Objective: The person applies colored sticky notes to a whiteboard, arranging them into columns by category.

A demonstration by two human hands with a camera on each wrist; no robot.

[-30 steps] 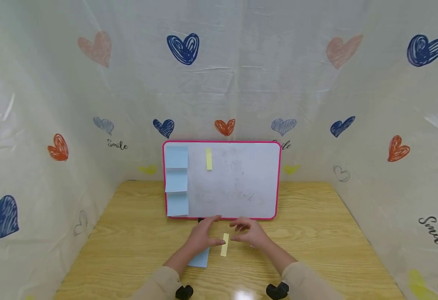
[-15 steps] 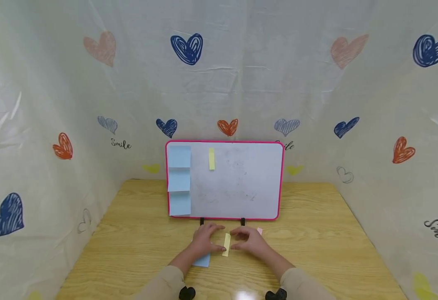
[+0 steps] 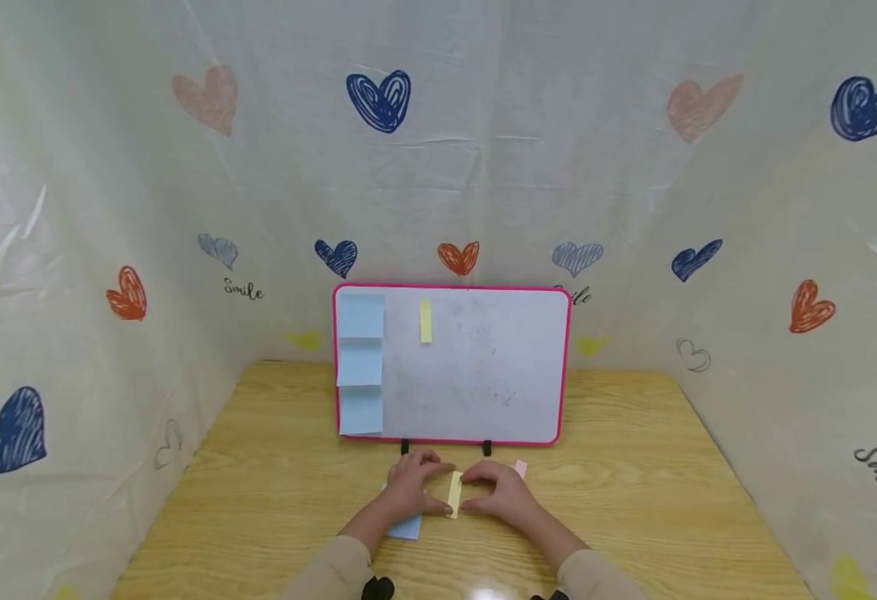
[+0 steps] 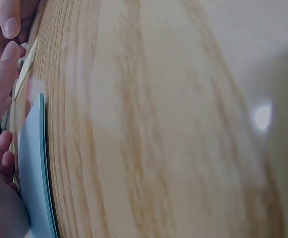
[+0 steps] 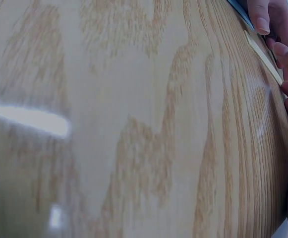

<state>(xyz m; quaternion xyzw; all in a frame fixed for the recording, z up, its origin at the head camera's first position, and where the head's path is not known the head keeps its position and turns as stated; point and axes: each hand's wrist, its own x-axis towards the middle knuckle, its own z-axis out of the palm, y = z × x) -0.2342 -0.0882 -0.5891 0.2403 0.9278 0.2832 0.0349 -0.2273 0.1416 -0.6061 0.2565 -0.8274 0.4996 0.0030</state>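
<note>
A narrow pad of yellow sticky notes (image 3: 454, 495) lies on the wooden table between both hands. My left hand (image 3: 407, 487) is at its left side, thumb tip by the lower end and index finger near the upper end. From the right, my right hand (image 3: 504, 493) reaches in with the index fingertip at the pad's top edge and the thumb beside its lower half. Neither hand has the pad lifted. Under the left palm is a light blue sticky-note pad (image 4: 34, 168), partly hidden. A pink sticky-note pad (image 3: 521, 468) shows behind the right hand.
A whiteboard (image 3: 498, 367) with a pink frame stands at the back on black feet (image 3: 487, 448). Several blue sticky notes (image 3: 360, 364) run down its left side, and one yellow strip (image 3: 426, 322) is stuck near the top. A heart-printed curtain (image 3: 498, 183) surrounds the table (image 3: 603, 467).
Both hands have come down and closer to the yellow pad; the right index finger has reached its top edge. The pink pad has come into view beside the right hand.
</note>
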